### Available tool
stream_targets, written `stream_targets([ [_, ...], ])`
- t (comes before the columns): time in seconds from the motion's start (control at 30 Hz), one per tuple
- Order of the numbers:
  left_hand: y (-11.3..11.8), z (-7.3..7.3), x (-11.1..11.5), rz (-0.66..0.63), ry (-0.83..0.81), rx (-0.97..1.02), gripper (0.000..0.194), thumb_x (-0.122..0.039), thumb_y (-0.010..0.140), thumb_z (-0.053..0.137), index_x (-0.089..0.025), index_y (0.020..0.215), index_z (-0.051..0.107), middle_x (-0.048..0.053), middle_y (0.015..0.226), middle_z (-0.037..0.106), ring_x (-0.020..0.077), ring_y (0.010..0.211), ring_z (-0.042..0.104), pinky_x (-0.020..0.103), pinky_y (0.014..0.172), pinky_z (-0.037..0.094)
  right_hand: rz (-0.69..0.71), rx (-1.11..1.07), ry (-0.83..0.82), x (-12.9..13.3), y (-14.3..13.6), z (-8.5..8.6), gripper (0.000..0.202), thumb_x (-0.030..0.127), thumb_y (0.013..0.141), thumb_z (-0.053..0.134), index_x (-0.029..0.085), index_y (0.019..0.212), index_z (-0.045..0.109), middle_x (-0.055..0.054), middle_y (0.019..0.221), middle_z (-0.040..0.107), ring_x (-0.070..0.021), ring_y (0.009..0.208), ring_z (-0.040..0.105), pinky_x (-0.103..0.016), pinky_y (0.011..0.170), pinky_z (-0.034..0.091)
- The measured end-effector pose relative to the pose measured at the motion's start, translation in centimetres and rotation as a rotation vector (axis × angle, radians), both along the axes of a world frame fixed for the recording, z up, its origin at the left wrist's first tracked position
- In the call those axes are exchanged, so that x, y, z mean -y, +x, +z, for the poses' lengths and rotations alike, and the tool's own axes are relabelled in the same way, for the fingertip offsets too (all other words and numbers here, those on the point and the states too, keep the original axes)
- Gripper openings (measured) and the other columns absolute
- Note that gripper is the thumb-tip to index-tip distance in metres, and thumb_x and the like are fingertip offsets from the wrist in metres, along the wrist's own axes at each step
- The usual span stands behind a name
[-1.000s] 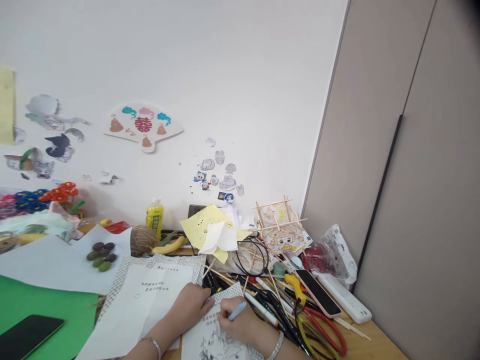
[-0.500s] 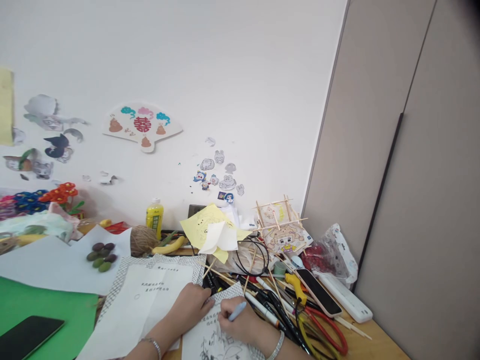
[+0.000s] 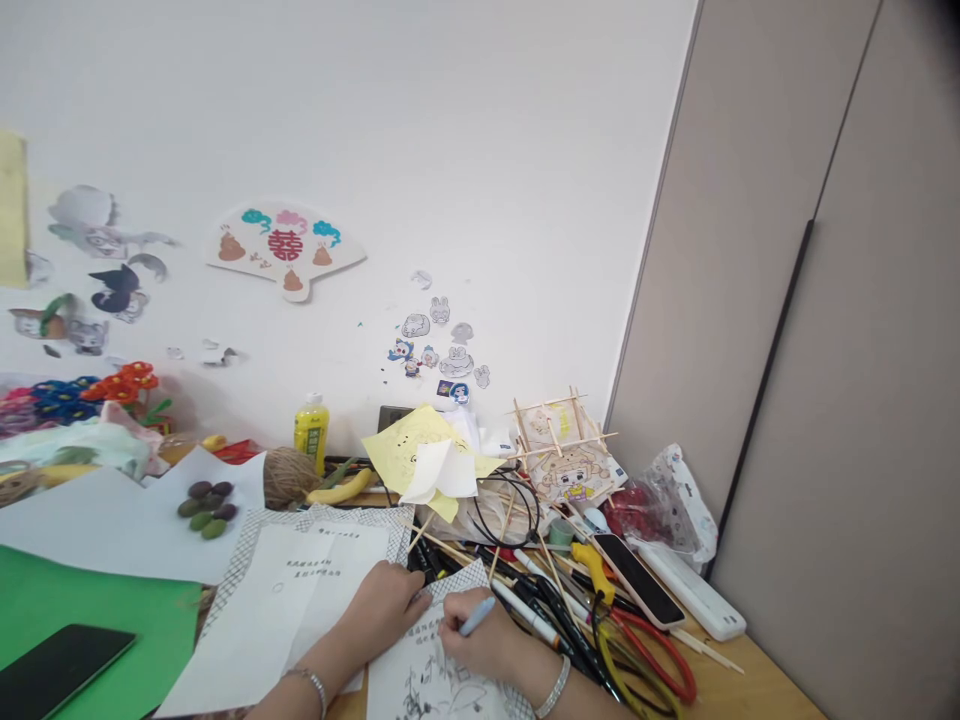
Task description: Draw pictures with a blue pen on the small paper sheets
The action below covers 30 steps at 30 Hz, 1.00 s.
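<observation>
A light blue pen (image 3: 477, 616) is gripped in my right hand (image 3: 480, 635), closed around it over a sheet of paper (image 3: 397, 675) with handwritten characters and black line drawings. The hand hides part of the drawing and the pen's tip. My left hand (image 3: 386, 605) lies on the upper left part of that sheet, holding nothing, its thumb apart from the fingers. Under my left forearm is another white sheet (image 3: 255, 620) with a few handwritten lines and a lattice-patterned border.
Pens, sticks and a red-handled tool (image 3: 660, 655) crowd the right side, beside a phone (image 3: 637, 580) and a white power strip (image 3: 697, 595). A dark phone (image 3: 67, 665) lies on green paper (image 3: 150, 600) at left. Behind stand a yellow bottle (image 3: 311, 435) and a twine ball (image 3: 291, 478).
The view has shifted very slightly. My right hand stays on the drawing with the pen, and my left hand rests in nearly the same spot.
</observation>
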<state>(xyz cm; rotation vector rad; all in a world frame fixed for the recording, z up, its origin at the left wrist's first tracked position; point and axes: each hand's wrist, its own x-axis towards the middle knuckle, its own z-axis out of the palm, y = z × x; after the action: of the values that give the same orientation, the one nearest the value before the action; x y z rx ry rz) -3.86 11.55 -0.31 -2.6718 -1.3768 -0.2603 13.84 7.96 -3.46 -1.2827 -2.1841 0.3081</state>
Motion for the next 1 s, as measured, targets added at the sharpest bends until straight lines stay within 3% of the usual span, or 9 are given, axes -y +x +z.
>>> stream_targets([
  [1.0,0.04,-0.05,0.01,-0.001,-0.002,-0.008,0.032,-0.036,0.088,0.034,-0.019,0.074,0.058,0.008,0.076,0.066,0.0238,0.075,0.061,0.032,0.066,0.039,-0.017,0.043,0.022,0.27,-0.02,0.34,0.021,0.015,0.071,0.055,0.018,0.055,0.040,0.007,0.052,0.042,-0.0087,0.052,0.039,-0.018,0.049,0.029],
])
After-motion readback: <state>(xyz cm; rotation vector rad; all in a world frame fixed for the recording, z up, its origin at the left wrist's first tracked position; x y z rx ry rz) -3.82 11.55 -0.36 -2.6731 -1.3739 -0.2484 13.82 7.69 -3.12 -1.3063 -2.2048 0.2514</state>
